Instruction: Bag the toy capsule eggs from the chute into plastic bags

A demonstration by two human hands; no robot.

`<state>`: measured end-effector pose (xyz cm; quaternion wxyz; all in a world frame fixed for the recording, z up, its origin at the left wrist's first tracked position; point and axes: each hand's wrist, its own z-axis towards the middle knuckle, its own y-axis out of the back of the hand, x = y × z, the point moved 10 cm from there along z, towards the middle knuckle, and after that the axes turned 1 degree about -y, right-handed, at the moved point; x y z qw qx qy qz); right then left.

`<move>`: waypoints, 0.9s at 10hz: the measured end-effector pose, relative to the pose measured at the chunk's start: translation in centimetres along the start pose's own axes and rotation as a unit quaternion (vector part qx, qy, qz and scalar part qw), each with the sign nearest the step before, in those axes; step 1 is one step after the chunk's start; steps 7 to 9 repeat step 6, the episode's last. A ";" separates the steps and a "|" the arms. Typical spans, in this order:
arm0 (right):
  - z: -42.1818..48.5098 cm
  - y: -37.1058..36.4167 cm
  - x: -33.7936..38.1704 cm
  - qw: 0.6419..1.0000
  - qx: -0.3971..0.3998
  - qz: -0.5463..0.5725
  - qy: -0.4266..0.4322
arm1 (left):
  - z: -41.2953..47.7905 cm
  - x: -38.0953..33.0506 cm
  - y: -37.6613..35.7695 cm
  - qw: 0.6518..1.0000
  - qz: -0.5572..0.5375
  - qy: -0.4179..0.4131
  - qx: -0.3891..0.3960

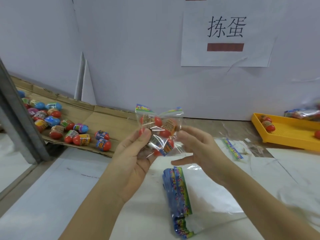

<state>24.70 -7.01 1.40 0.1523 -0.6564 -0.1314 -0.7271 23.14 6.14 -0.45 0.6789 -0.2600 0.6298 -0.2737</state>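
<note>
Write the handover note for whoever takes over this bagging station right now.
Left hand grips the filled bag, held above the table. The bag is loaded and its top is splayed open.
Right hand is open, with its fingers at the bag's right edge.
Loose eggs wait on the cardboard chute. The empty bags lie stacked on the table.
Yellow tray at right holds a few more.
Left to do: close this bag, set it aside, fill more.
</note>
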 end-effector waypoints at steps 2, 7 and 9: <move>-0.2 0.0 0.7 0.996 -0.057 0.063 0.022 | 0.0 0.4 -1.1 0.998 -0.003 0.003 0.069; -11.7 14.5 1.1 0.950 -0.097 -0.166 -0.247 | 0.5 2.5 4.9 0.974 0.183 -0.101 -0.088; -11.7 14.5 1.1 0.950 -0.097 -0.166 -0.247 | 0.5 2.5 4.9 0.974 0.183 -0.101 -0.088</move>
